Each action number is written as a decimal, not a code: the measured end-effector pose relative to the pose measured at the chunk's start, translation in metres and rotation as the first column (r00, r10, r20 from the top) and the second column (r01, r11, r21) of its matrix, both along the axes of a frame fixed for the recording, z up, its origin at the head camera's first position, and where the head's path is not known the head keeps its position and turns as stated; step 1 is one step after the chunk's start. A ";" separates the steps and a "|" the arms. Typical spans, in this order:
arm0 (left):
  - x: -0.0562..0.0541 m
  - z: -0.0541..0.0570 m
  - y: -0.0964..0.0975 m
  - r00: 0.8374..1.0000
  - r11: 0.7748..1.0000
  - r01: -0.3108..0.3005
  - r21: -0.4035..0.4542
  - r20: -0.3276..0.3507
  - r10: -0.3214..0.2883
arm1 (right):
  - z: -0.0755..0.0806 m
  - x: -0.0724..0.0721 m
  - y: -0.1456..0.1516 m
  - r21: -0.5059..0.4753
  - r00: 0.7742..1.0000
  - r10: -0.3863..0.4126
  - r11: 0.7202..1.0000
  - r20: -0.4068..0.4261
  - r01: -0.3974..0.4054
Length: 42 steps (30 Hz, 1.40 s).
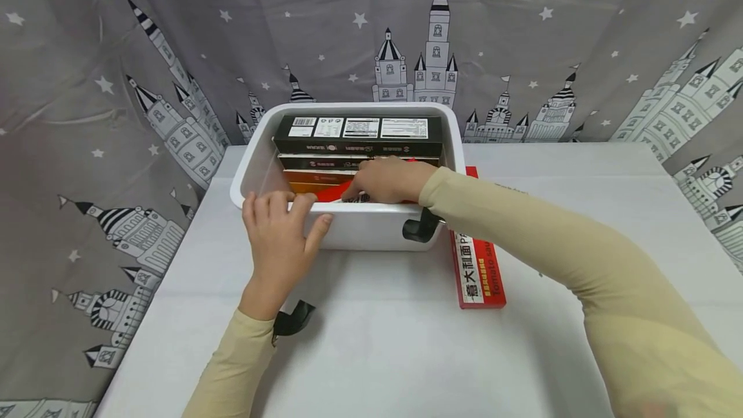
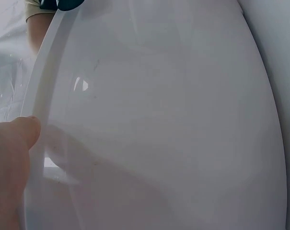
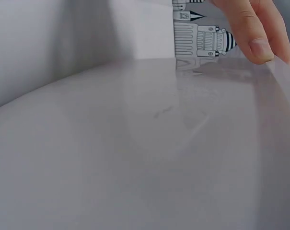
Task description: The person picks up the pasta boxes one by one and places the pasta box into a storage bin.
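A white plastic bin [image 1: 366, 229] stands on the table with several flat boxes on edge inside it; a black box [image 1: 360, 135] with white labels is at the back. My left hand [image 1: 282, 224] grips the bin's front rim, fingers over the edge and thumb [image 2: 17, 139] on the outer wall [image 2: 159, 120]. My right hand [image 1: 383, 179] reaches into the bin and holds the top of a red box [image 1: 329, 192] at the front of the row. The right wrist view shows mostly the bin's wall [image 3: 135, 143], with fingertips [image 3: 252, 33] at its edge.
A long red box [image 1: 478, 269] printed with "tomato sauce" lies flat on the white table [image 1: 377, 340] just right of the bin, partly under my right forearm. A grey curtain [image 1: 116, 82] with castles and stars hangs behind and beside the table.
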<state>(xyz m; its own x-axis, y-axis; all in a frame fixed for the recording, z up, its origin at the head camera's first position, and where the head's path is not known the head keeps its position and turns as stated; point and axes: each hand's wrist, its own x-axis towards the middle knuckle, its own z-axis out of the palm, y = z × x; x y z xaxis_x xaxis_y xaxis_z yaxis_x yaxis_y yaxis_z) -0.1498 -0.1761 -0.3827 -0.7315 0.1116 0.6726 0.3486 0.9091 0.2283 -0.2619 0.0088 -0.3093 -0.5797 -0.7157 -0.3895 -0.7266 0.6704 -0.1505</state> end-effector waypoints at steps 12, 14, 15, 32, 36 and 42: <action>0.000 0.000 -0.001 1.000 1.000 0.005 0.000 -0.002 -0.005 | -0.006 -0.002 0.002 -0.060 0.993 -0.046 0.997 0.109 0.053; 0.000 0.000 -0.001 1.000 1.000 0.002 -0.003 -0.001 -0.002 | -0.006 -0.002 0.003 -0.069 0.990 -0.056 0.996 0.131 0.065; 0.000 0.000 -0.001 1.000 1.000 0.001 -0.004 -0.001 -0.001 | -0.006 -0.002 0.003 -0.073 0.988 -0.058 0.995 0.142 0.069; 0.000 0.001 0.000 1.000 1.000 0.009 -0.005 -0.006 -0.009 | -0.006 -0.002 0.004 -0.111 0.989 -0.027 0.993 0.145 0.044; 0.000 0.002 0.000 1.000 1.000 0.008 -0.003 -0.002 -0.008 | -0.006 -0.002 0.005 -0.114 0.991 -0.007 0.993 0.137 0.022; 0.000 0.001 -0.001 1.000 1.000 0.006 0.002 -0.011 -0.006 | -0.006 -0.001 0.005 -0.113 0.988 -0.015 0.993 0.152 0.032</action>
